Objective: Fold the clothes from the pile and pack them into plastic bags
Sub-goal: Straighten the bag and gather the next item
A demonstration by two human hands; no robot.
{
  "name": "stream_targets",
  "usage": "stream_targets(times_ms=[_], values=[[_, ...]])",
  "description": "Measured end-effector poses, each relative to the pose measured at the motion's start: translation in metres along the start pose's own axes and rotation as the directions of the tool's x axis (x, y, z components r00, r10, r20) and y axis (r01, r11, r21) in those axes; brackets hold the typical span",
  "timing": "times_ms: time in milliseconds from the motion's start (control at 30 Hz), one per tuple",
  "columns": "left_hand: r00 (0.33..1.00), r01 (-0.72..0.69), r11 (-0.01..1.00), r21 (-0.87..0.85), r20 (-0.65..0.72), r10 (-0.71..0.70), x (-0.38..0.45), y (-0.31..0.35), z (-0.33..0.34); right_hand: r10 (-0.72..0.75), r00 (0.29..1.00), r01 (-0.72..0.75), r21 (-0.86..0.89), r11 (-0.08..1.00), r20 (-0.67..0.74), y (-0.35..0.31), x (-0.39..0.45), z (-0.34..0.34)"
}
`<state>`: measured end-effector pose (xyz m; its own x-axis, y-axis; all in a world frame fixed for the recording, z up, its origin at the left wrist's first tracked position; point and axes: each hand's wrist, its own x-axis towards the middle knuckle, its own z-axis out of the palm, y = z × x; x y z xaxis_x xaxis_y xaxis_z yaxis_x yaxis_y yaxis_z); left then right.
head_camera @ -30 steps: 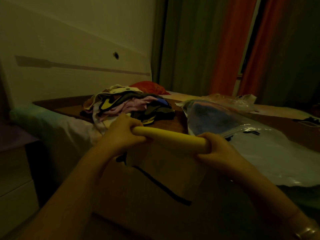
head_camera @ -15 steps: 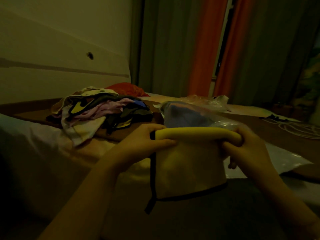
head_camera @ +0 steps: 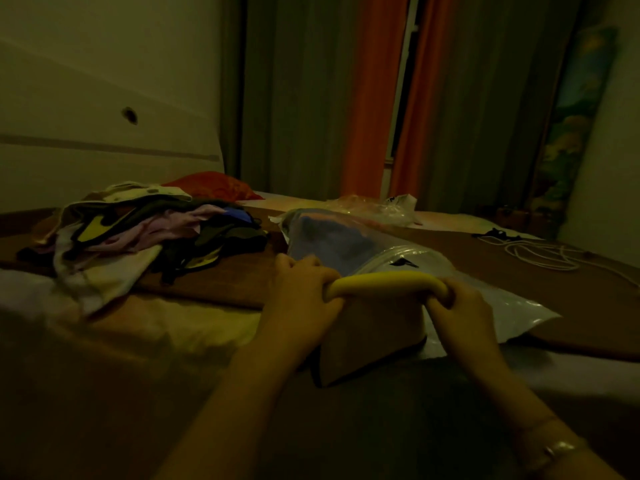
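Note:
I hold a folded pale yellow garment [head_camera: 375, 327] with a dark trim by its top fold, above the bed's near edge. My left hand [head_camera: 304, 299] grips its left end and my right hand [head_camera: 460, 306] grips its right end. Just behind it lies a clear plastic bag [head_camera: 349, 240] holding dark blue clothing, its open end spread flat on the brown blanket. The pile of mixed clothes [head_camera: 145, 230] sits on the bed to the left.
A red cushion [head_camera: 214, 185] lies behind the pile. Crumpled empty plastic bags [head_camera: 381, 206] rest at the bed's far side. A white cord [head_camera: 540, 251] is coiled on the right. Curtains and a wall stand behind the bed.
The garment has been folded shorter and brought to the right, in front of the plastic bag. The view has swung right, so the pile now sits further left.

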<state>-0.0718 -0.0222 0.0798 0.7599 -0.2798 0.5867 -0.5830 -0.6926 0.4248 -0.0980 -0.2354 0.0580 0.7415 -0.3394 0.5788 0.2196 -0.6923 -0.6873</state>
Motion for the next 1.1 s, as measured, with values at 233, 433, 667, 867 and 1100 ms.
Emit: stream_targets(times_ms=[233,433,667,867,1100], values=[[0.98,-0.099,0.967,0.235,0.194,0.053,0.0,0.008,0.016,0.13,0.991,-0.132,-0.218,0.967,-0.023,0.012,0.013,0.018],[0.995,-0.095,0.959,0.268,0.035,0.089,0.008,-0.001,0.03,0.103,0.987,-0.025,-0.525,0.851,0.12,-0.014,0.004,0.031],[0.961,-0.177,0.975,0.137,-0.189,0.201,0.008,-0.005,0.039,-0.126,0.951,0.169,-0.133,0.977,0.282,-0.028,-0.001,0.049],[0.99,0.029,0.911,-0.411,-0.112,-0.082,0.009,-0.001,0.027,-0.12,0.986,0.126,-0.042,0.991,0.114,-0.02,0.007,0.06],[0.838,0.283,0.621,-0.731,-0.127,-0.531,0.026,-0.021,0.018,-0.035,0.999,0.04,0.198,0.979,-0.031,-0.01,-0.001,0.076]])
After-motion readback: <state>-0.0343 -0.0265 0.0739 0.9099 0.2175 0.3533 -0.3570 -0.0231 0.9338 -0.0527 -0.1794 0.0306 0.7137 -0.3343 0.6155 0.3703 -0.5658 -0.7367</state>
